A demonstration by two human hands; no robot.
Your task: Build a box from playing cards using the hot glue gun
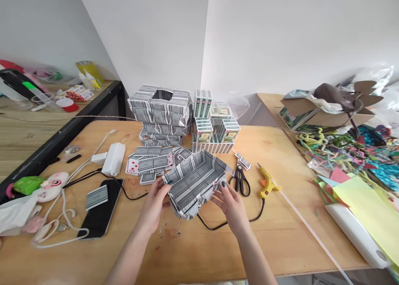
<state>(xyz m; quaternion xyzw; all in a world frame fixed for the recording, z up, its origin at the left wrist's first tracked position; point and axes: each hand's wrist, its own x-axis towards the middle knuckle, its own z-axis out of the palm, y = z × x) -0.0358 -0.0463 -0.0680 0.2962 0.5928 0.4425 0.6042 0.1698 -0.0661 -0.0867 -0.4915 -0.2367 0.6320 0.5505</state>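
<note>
An open-topped box made of playing cards point(199, 181), backs showing in grey and white, is held tilted above the table. My left hand point(156, 201) grips its left end with the thumb over the rim. The right end is in my right hand point(230, 201), thumb on the rim and fingers at the outer wall. Behind it lie loose playing cards point(152, 162), a few face up. A larger card-built box point(162, 114) with an opening on top stands farther back. Black-handled scissors point(240, 181) and a yellow glue gun point(267, 183) lie to the right.
Stacked card packs point(215, 125) stand at the back. On the left are a phone point(102, 210) with a card on it, a white power strip point(114, 159) and tangled cables. Coloured paper point(364, 206), craft scraps and a cardboard box point(327, 110) fill the right side.
</note>
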